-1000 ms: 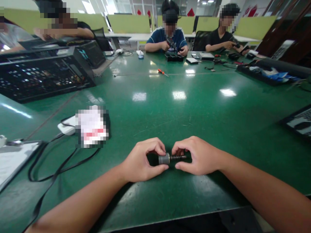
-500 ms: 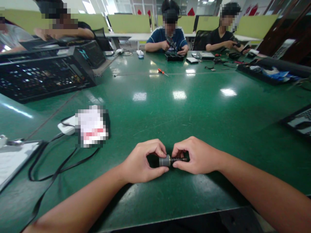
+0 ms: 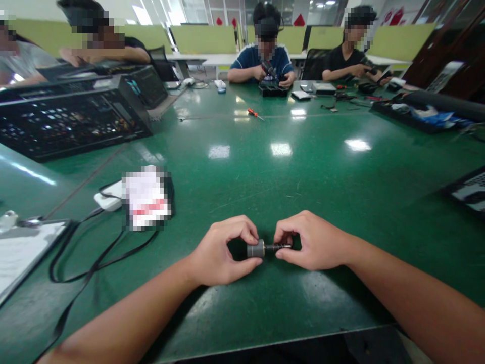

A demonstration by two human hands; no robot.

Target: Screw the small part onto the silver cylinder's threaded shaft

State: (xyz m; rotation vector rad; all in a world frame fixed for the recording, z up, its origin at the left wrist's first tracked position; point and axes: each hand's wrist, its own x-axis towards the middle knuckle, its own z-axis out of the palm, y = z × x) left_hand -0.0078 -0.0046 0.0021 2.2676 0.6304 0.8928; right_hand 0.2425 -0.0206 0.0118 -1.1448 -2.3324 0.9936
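Between thumb and fingers, my left hand (image 3: 220, 250) grips a short grey cylinder (image 3: 255, 248) with a pale ring at its right end. A thin dark shaft (image 3: 270, 247) sticks out of that end toward the right, level with the table. Pinched around the coiled, spring-like outer part of the shaft is my right hand (image 3: 312, 242). The shaft's metallic tip (image 3: 288, 245) shows inside the curl of this hand. A short stretch of shaft is bare between the two hands. Fingertips hide part of the coil.
Left of my hands lies a blurred white card (image 3: 147, 197) with a black strap (image 3: 76, 280). A clipboard (image 3: 30, 253) is at the left edge. Farther off are a black computer case (image 3: 76, 116), an orange screwdriver (image 3: 254, 114) and several people at work.
My right hand has slid a little to the right along the shaft, away from the grey cylinder, baring more shaft. My left hand keeps its grip on the cylinder.
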